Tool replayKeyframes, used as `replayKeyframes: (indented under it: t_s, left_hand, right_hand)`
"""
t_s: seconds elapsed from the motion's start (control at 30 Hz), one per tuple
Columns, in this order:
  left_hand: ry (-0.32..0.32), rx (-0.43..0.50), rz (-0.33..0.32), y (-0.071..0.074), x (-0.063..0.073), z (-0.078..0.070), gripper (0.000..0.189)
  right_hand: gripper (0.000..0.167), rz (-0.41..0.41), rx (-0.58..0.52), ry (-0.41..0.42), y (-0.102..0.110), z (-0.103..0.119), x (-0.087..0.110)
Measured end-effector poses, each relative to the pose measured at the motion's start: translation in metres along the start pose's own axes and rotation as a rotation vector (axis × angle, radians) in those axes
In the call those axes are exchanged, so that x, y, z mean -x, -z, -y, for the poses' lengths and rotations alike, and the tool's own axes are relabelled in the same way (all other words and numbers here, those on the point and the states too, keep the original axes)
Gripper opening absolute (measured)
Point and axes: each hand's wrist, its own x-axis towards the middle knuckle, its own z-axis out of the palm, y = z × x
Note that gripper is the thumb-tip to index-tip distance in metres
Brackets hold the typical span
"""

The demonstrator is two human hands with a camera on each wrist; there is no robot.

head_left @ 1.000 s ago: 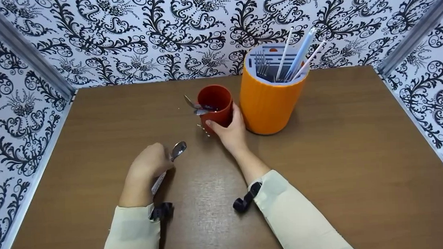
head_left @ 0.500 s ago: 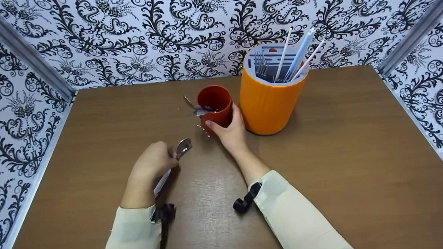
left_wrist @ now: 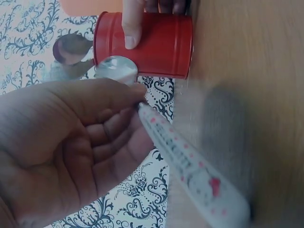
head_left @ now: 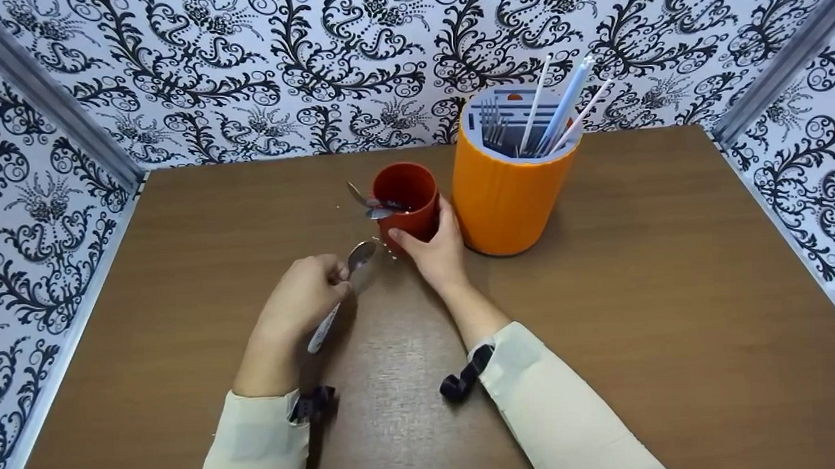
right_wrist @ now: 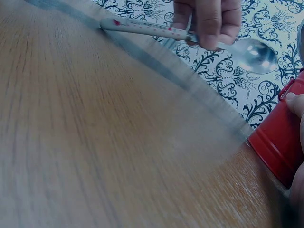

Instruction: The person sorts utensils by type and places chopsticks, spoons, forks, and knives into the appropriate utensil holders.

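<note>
My left hand [head_left: 301, 294] pinches a spoon [head_left: 323, 329] near the bowl end of its white handle. In the left wrist view that handle [left_wrist: 190, 166] carries pink dots, lettering and a red mark. The spoon's bowl points toward a red metal cup [head_left: 417, 224] and stays apart from it in the right wrist view. Thumb and fingers of my right hand [head_left: 438, 254] grip this upright cup from its right side. Two spoon bowls [head_left: 378, 213] stick out over the cup's left rim; their handles are mostly hidden inside.
Right of the cup stands an orange utensil holder [head_left: 510, 203] with a grey top. Several forks [head_left: 493, 124], a light blue handle [head_left: 566, 108] and thin white sticks [head_left: 536, 105] rise from it. Patterned walls close off the wooden table [head_left: 669, 288] at the back and sides.
My left hand has moved forward and to the right with the spoon, bringing its bowl nearer the cup. The right hand and the cup have stayed in place.
</note>
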Motion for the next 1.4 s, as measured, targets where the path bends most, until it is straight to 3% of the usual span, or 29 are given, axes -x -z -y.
replayKeyframes:
  t_s: [0.37,0.63,1.03,1.23,1.4]
  left_hand:
    - [-0.12,0.097,-0.03,-0.01,-0.003,-0.016,0.005]
    - [-0.139,0.166,-0.105,-0.009,-0.003,-0.03,0.006]
    - [-0.299,0.383,-0.386,-0.004,-0.005,-0.068,0.01]
    - [-0.446,0.573,-0.593,-0.007,-0.017,-0.088,0.012]
    - [-0.462,0.673,-0.732,-0.014,-0.032,-0.103,0.016]
  right_hand:
    - [0.09,-0.014,0.006,0.026,-0.001,-0.001,0.0]
    - [0.09,-0.013,0.029,0.026,-0.001,-0.001,-0.001]
    - [0.093,0.01,-0.01,-0.003,-0.001,0.001,0.001]
    - [0.094,0.008,0.015,-0.027,-0.001,0.001,0.001]
    - [0.092,0.001,0.044,-0.015,0.0,0.001,0.0]
